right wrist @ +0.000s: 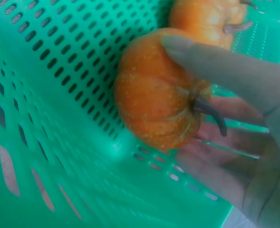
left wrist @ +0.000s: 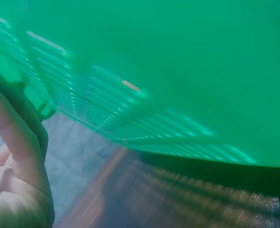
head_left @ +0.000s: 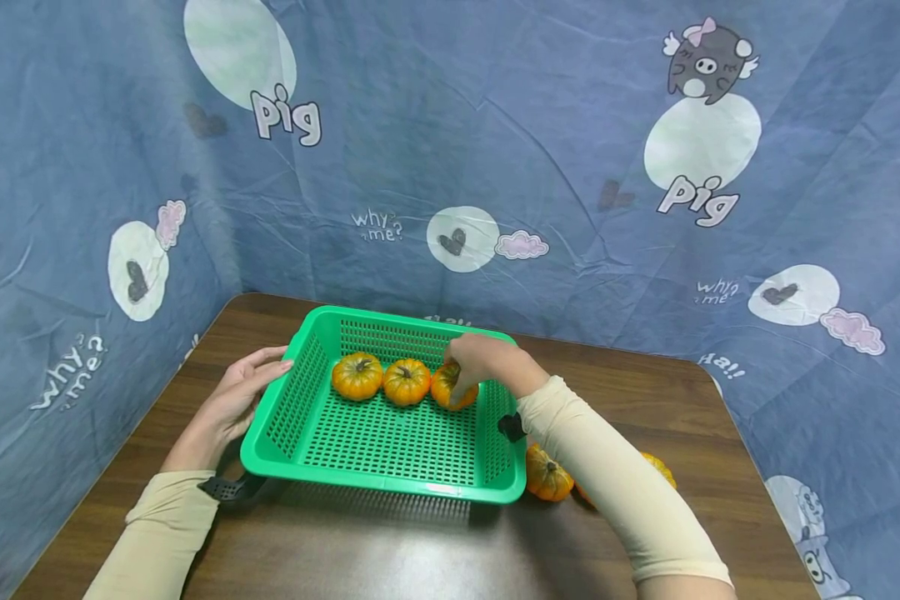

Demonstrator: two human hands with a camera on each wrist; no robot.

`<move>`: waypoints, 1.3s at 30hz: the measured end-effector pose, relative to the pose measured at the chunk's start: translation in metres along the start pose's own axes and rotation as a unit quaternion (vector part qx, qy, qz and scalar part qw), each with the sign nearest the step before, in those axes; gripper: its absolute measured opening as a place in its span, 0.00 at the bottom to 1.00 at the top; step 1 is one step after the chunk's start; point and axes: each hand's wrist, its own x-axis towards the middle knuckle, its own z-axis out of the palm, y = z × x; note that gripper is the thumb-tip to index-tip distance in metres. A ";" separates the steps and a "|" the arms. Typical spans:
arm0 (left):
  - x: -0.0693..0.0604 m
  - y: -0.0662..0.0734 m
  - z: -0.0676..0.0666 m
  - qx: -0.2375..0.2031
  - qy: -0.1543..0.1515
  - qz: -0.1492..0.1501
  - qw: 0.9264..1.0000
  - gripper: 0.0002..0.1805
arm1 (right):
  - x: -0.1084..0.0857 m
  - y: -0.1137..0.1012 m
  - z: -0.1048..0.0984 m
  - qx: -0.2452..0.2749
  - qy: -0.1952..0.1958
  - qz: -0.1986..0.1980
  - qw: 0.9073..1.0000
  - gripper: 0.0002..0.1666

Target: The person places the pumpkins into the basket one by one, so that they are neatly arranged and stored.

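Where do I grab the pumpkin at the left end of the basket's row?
Probably by the plump front and back of the left pumpkin, coming from above. It sits with its stem up in the open-topped basket, and the middle pumpkin crowds its right side.

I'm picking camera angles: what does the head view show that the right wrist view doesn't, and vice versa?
Only the head view: the left hand touching the rectangular green plastic basket, and ribbed orange pumpkins on the brown wooden table.
Only the right wrist view, clearly: the curved brown stem of the held round orange pumpkin.
Both: the basket, the right hand, that pumpkin.
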 end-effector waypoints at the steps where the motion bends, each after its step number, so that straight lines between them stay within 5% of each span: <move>1: 0.000 0.000 0.000 -0.001 0.000 0.000 1.000 0.14 | 0.001 -0.001 0.001 -0.003 -0.001 0.002 1.000 0.36; 12: -0.001 -0.001 -0.002 0.002 0.003 -0.007 1.000 0.14 | 0.005 -0.006 0.004 -0.022 -0.009 0.021 0.999 0.36; 23: -0.002 -0.001 -0.002 0.012 0.004 -0.007 1.000 0.14 | 0.004 -0.005 0.003 0.013 -0.013 0.024 1.000 0.41; 39: -0.001 0.001 0.000 0.013 0.006 -0.010 1.000 0.14 | -0.031 0.009 -0.022 0.094 0.041 -0.017 0.995 0.42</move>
